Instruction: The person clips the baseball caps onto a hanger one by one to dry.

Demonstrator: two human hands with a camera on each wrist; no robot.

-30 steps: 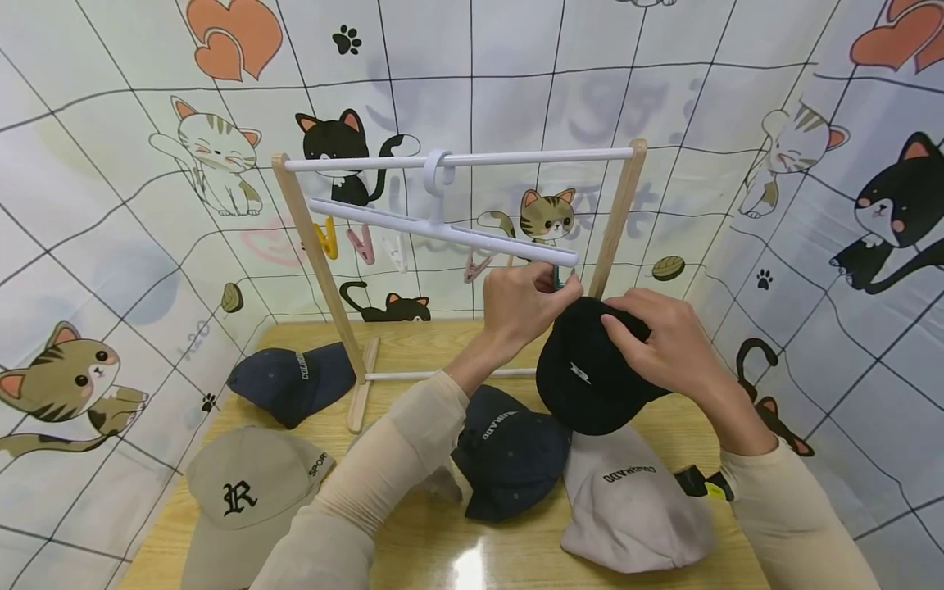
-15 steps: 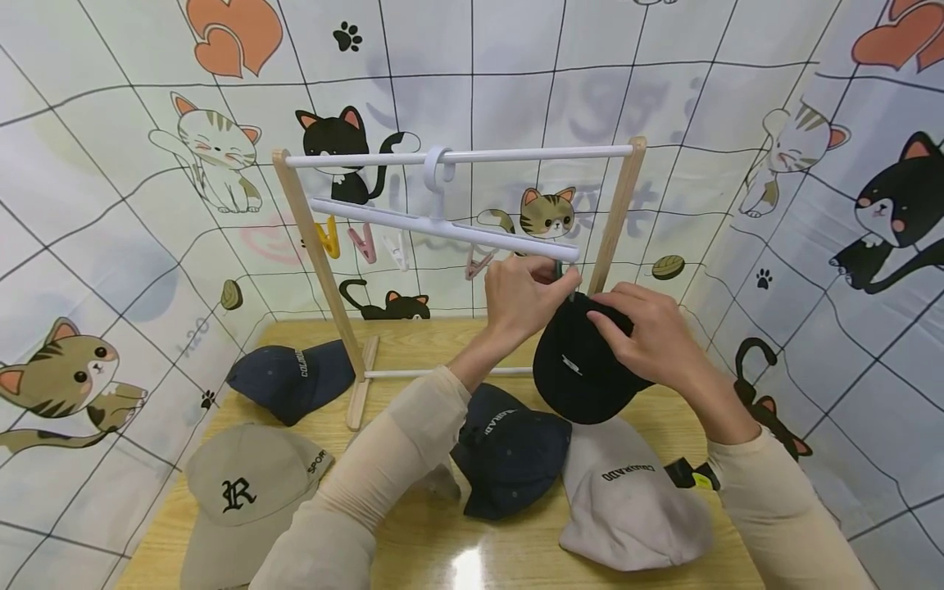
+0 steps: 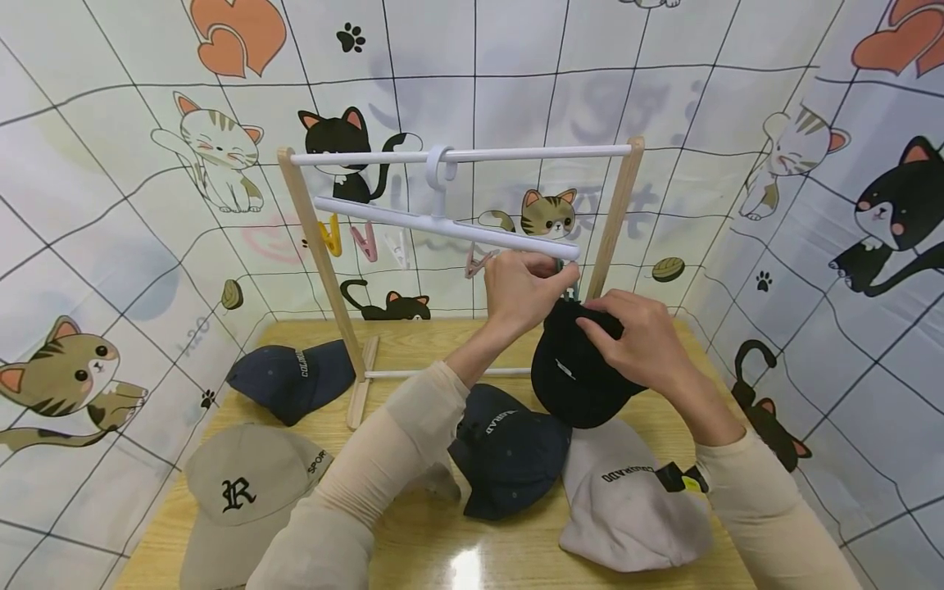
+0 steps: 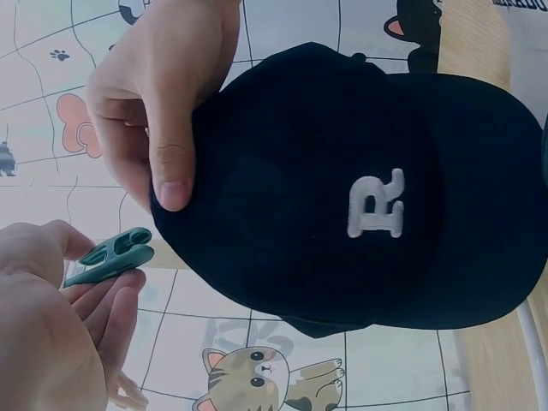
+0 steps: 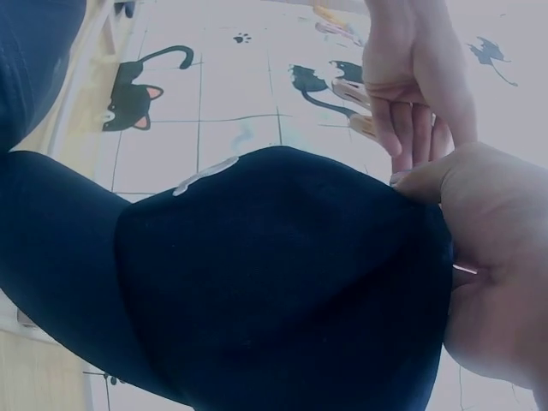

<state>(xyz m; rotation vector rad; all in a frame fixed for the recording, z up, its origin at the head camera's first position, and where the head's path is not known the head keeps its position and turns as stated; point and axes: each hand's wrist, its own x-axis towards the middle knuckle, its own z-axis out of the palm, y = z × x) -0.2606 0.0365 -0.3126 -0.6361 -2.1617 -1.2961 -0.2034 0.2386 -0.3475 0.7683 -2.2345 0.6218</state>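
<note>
My right hand [image 3: 636,338] pinches the edge of a black cap [image 3: 571,373] that hangs below the right end of a white hanger [image 3: 479,232]. In the left wrist view the cap [image 4: 291,197] shows a white R, with the right hand's thumb on its edge. My left hand [image 3: 519,293] pinches a green clip [image 3: 569,279] just under the hanger's end. In the left wrist view the clip [image 4: 116,255] points at the cap's edge, with a small gap between them. The right wrist view shows the dark cap [image 5: 282,274] gripped by the right hand [image 5: 497,257].
The hanger hangs tilted from a wooden-ended rack [image 3: 618,213]. Yellow [image 3: 329,235], pink [image 3: 365,242] and white clips hang on it. On the table [image 3: 413,549] lie navy caps [image 3: 276,381] [image 3: 510,459], a beige cap [image 3: 251,475] and a pale cap [image 3: 630,508].
The right hand and the black cap have moved slightly left, towards the left hand. The green clip shows more clearly in the left hand's fingers.
</note>
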